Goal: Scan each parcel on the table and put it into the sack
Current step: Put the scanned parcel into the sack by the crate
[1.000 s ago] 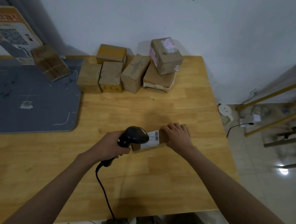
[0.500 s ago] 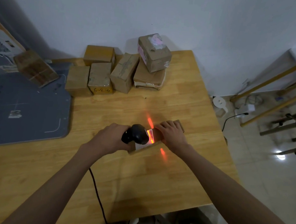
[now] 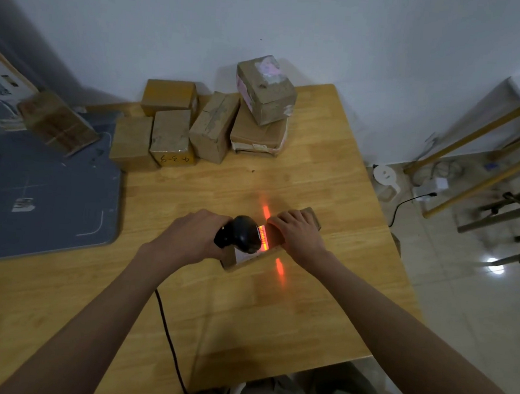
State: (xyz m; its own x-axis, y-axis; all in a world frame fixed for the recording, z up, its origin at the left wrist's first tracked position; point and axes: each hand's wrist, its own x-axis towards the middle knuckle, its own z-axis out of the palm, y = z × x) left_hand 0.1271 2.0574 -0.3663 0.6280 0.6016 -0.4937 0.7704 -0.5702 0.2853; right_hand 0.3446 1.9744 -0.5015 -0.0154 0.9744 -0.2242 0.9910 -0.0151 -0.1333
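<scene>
the step in hand is the scanning of one parcel (image 3: pixel 272 240), a small flat brown box that lies on the wooden table (image 3: pixel 331 177) near its front right part, just in front of the person. the left hand (image 3: pixel 192 238) grips the black scanner (image 3: pixel 242 234), fingers curled around its handle, and the head of the scanner is held very close above the white label (image 3: pixel 248 254) at the left end of the parcel. an orange beam (image 3: pixel 263 237) runs across the label and goes on as a line over the table beyond and before the box, so the scan seems to be running at this moment. the right hand (image 3: pixel 299 235) lies on top of the right part of the parcel with the fingers bent over its far edge, and it holds the box steady against the table. the cable (image 3: pixel 168 341) of the scanner goes down from the left hand to the front edge of the table. i judge that the next move is to take the scanner away from the label, then to lift this parcel with the right hand and carry it to the sack; the sack itself i cannot find with certainty, only some dark cloth below the front edge of the table. a group of other parcels (image 3: pixel 214 126) waits at the far edge by the wall, well apart from the hands, so most of the task seems not yet done.
</scene>
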